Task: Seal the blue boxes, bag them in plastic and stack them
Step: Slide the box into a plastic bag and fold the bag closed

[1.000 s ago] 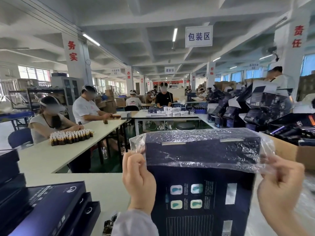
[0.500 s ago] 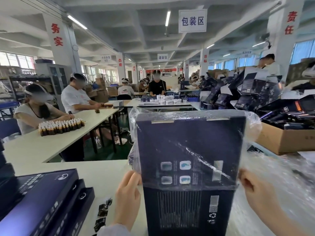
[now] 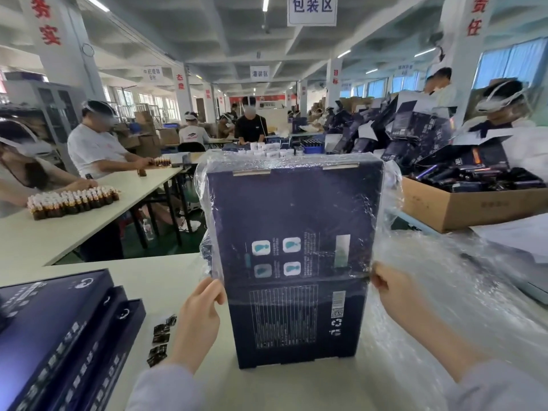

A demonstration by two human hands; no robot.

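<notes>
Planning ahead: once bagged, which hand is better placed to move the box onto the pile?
Likely the left hand: it pinches the bag at the box, and the pile is to its left.

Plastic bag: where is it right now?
Head view, centre: the plastic bag covers the top of the upright blue box, its edge pinched by left hand and right hand.

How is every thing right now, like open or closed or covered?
blue box: upright on the table, closed, lower part bare
plastic bag: covers the box's upper part only
left hand: pinches the bag's left edge
right hand: pinches the bag's right edge
stacked boxes: lying flat, closed
cardboard carton: open, full
</notes>
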